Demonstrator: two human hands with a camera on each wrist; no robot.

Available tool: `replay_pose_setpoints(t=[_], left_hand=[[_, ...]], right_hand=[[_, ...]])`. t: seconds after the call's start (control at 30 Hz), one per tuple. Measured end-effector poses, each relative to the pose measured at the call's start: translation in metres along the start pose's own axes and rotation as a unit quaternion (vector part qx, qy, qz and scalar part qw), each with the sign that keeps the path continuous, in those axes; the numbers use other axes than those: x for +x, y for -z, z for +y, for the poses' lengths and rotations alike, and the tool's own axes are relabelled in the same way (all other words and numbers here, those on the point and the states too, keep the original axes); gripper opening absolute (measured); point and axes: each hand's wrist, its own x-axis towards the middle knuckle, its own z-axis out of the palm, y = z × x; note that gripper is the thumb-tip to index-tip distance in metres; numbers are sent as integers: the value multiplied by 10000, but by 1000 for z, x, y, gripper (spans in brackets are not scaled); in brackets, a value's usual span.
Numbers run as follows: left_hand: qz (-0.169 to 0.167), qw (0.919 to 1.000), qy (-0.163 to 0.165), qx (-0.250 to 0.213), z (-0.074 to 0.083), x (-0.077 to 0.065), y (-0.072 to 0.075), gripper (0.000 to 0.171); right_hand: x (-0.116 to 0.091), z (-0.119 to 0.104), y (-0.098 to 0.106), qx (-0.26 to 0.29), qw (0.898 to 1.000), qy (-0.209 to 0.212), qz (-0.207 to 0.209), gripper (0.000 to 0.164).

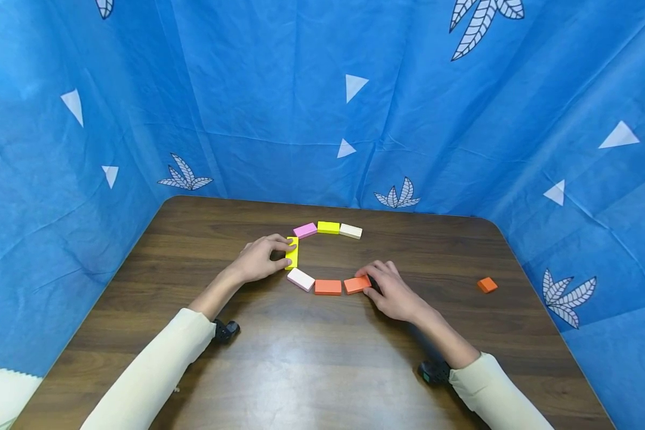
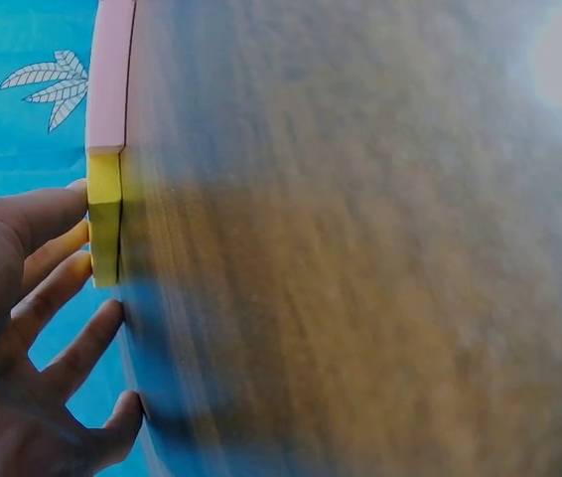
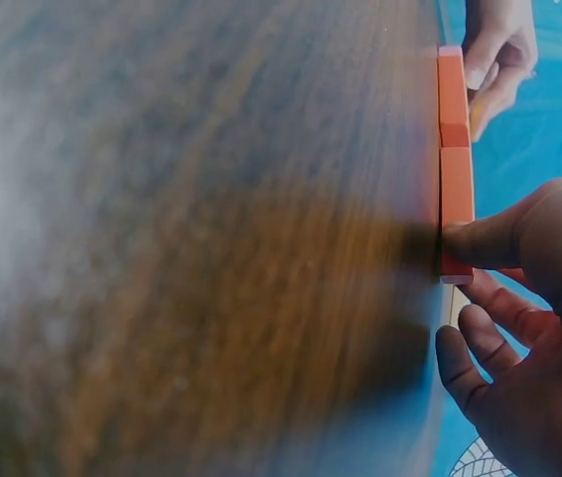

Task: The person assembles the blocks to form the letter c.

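Observation:
Small flat blocks form an arc that opens to the right on the wooden table. My left hand [image 1: 261,258] grips the yellow block [image 1: 293,259] at the left of the arc between thumb and fingers. My right hand [image 1: 393,292] pinches the orange block [image 1: 355,285] at the near right end. Between these lie a pale pink block [image 1: 301,279] and another orange block [image 1: 328,288]. In the right wrist view, my thumb presses the side of the held orange block [image 3: 456,204], which lies end to end with its orange neighbour [image 3: 452,94].
Along the far side of the arc are a pink block [image 1: 305,230], a yellow block [image 1: 328,227] and a cream block [image 1: 351,231]. One orange block [image 1: 487,285] lies apart at the right of the table [image 1: 312,370]. A blue patterned cloth [image 1: 279,107] hangs behind and at both sides.

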Motion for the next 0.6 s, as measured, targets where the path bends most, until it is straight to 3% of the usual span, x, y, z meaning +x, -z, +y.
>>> replay_pose_setpoints(t=[0.6], left_hand=[[17, 10000, 36, 33, 0, 0, -2, 43]], right_hand=[[2, -2, -2, 124, 9999, 111, 42, 29]])
